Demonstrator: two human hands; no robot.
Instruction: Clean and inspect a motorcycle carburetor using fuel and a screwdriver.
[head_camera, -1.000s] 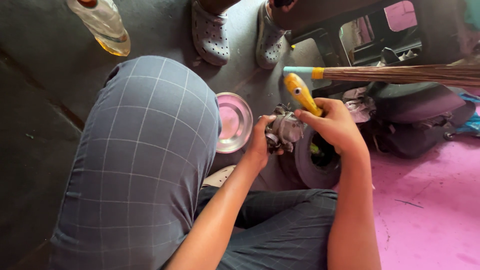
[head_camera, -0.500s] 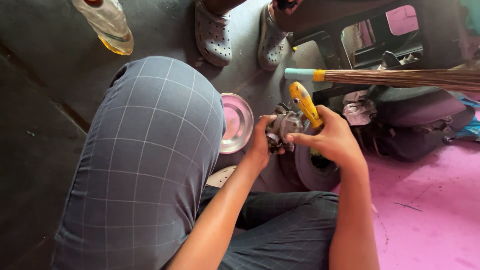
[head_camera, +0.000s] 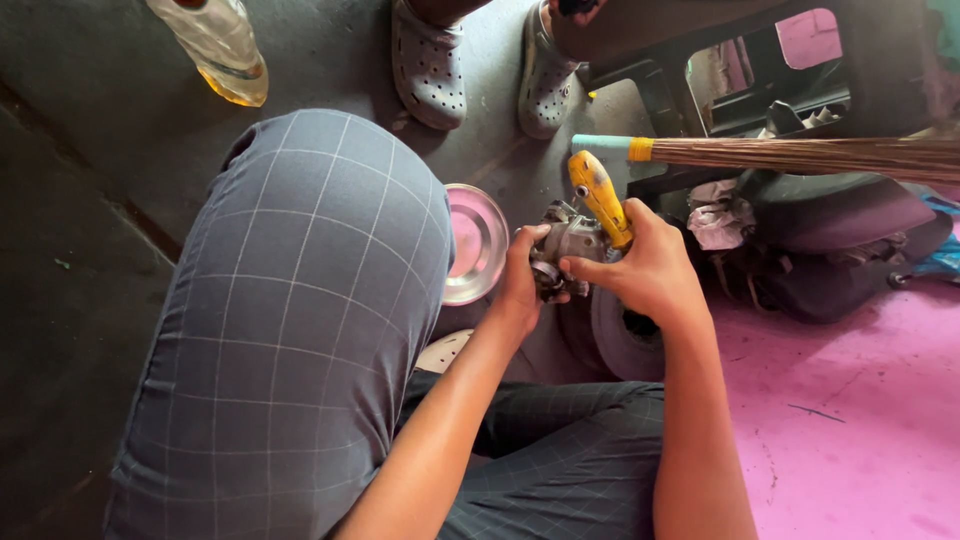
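A clear plastic bottle (head_camera: 215, 48) lies tilted at the top left on the dark floor, with a little yellow liquid pooled in its lower end. A shallow metal bowl (head_camera: 478, 242) with a pink sheen sits on the floor just beyond the raised knee in grey checked trousers (head_camera: 290, 320); nothing shows inside it. The left hand (head_camera: 522, 285) is closed around a small grey metal engine part (head_camera: 565, 245), held above the floor between bowl and right hand. The right hand (head_camera: 650, 270) grips a yellow-handled screwdriver (head_camera: 600, 198), its tip hidden against the part. A broom (head_camera: 780, 153) with a teal handle crosses at right. Another person's grey clogs (head_camera: 430, 65) stand at the top. Below the hands lies a grey disc (head_camera: 615, 340).
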